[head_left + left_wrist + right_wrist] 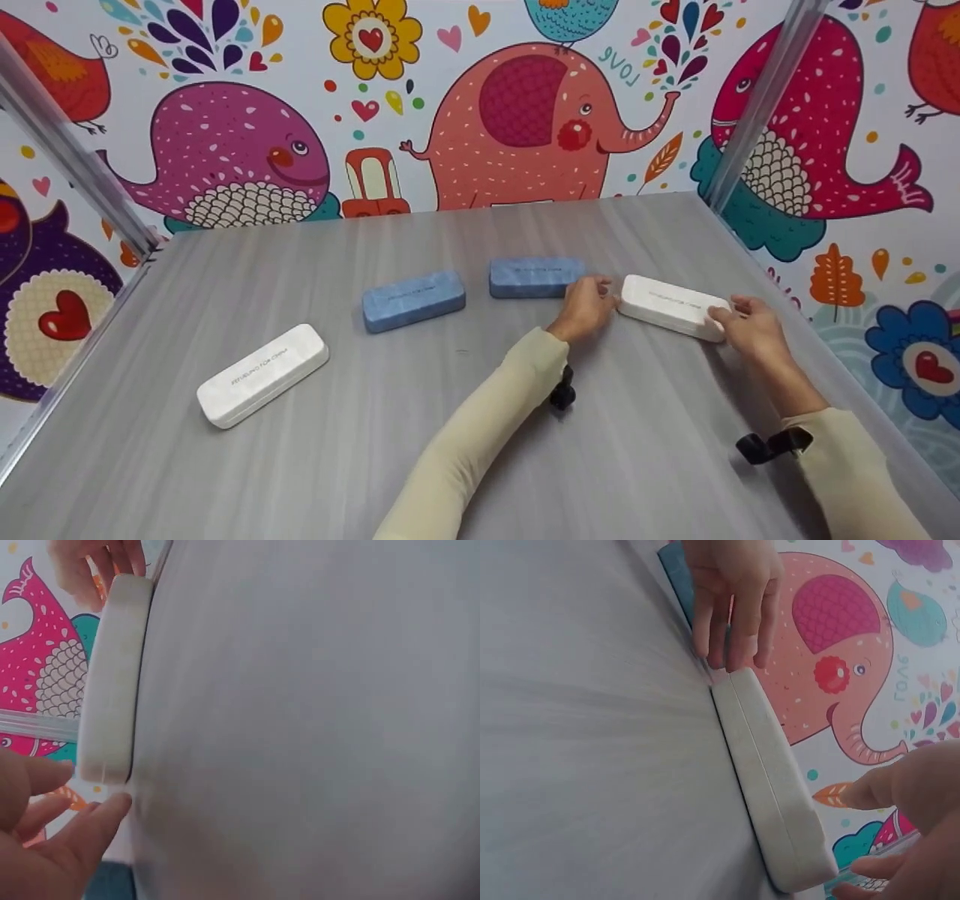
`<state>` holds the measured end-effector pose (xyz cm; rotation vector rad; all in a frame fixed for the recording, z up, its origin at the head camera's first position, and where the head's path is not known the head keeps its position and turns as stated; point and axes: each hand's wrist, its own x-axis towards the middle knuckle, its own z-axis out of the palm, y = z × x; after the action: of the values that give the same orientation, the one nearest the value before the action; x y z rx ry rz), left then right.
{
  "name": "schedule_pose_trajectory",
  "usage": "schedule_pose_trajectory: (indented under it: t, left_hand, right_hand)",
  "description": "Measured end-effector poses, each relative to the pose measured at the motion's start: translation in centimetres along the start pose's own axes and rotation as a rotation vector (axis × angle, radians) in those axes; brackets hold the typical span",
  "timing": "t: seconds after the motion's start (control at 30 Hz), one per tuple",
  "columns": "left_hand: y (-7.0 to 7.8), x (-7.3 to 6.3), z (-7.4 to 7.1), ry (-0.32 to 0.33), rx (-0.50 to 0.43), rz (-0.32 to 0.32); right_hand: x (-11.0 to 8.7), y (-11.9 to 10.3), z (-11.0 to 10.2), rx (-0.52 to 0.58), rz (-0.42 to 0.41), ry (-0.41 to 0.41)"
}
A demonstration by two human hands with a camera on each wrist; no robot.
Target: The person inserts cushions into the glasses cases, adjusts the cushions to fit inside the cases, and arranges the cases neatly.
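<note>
On the right side of the table lies a white glasses case (669, 304) with printed lettering on its lid. My left hand (585, 309) is at its left end, fingers loosely extended; in the left wrist view the fingertips (118, 802) come right up to that end. Around the opposite end is my right hand (756, 331), its thumb (862, 791) and fingers spread apart in the right wrist view. A blue glasses case (534, 277) sits just behind the left hand, its right end partly hidden by it.
Another blue case (414, 301) lies left of centre, and a second white case (262, 375) rests slantwise at the left. Behind the grey table (420, 450) stands a wall (465, 22) with cartoon animals, framed by metal posts (765, 105).
</note>
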<state>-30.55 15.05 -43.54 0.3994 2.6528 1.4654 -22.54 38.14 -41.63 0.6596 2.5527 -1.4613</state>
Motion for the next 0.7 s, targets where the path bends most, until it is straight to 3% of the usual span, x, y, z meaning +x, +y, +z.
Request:
schedule_pose_trajectory:
  t: [0.27, 0.53, 0.7]
  left_hand:
    - [-1.2, -1.2, -3.9, -0.037, 0.019, 0.071]
    - [-2.4, -2.3, -8.1, -0.034, 0.103, 0.150]
    - [-3.7, -2.4, -11.0, -0.029, 0.183, 0.170]
  right_hand:
    - [-0.6, -0.4, 1.6, -0.176, -0.270, 0.100]
    - [-0.3, -1.4, 2.9, -0.238, -0.531, 0.144]
    - [0.3, -2.7, 3.5, -0.315, -0.615, 0.117]
